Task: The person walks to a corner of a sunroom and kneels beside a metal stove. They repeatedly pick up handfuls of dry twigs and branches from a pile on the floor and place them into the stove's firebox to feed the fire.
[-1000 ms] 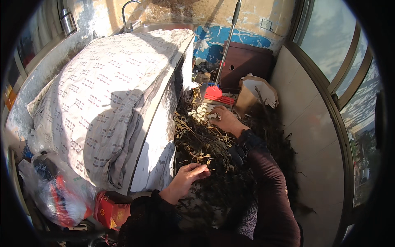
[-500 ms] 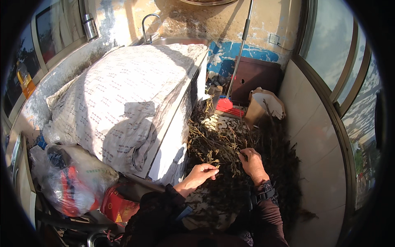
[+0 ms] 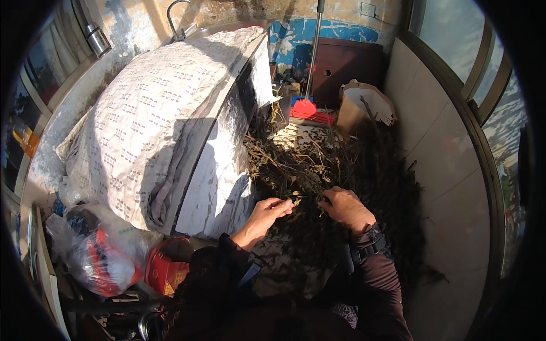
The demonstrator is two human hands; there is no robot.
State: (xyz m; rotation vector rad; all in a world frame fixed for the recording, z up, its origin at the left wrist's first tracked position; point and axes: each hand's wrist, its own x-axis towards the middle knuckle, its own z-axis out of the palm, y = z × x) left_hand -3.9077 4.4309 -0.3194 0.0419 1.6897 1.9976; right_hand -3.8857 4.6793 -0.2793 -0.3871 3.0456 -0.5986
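Note:
A heap of dried plant stems with withered leaves (image 3: 301, 165) spreads over the floor in front of me, its right side in deep shadow. My left hand (image 3: 263, 220) is closed in a pinch, thumb against fingers, with a small yellowish dried leaf sprig (image 3: 296, 197) at its tips. Close by on the right, my right hand (image 3: 346, 210) is curled palm down over the heap. Its fingertips are bent together around a dried stem, mostly hidden under the hand. A narrow gap separates the two hands.
To the left stands a bulky box-like piece under a patterned pale cloth (image 3: 153, 119). A clear plastic bag (image 3: 108, 250) and a red box (image 3: 166, 266) lie below it. Beyond the heap are a red broom (image 3: 303, 107) and an opened carton (image 3: 364, 102). A tiled wall (image 3: 443, 170) bounds the right.
The view has tilted down and shifted, so the surroundings sit higher. Both hands have come nearly level over the heap, and the right hand has turned more palm down.

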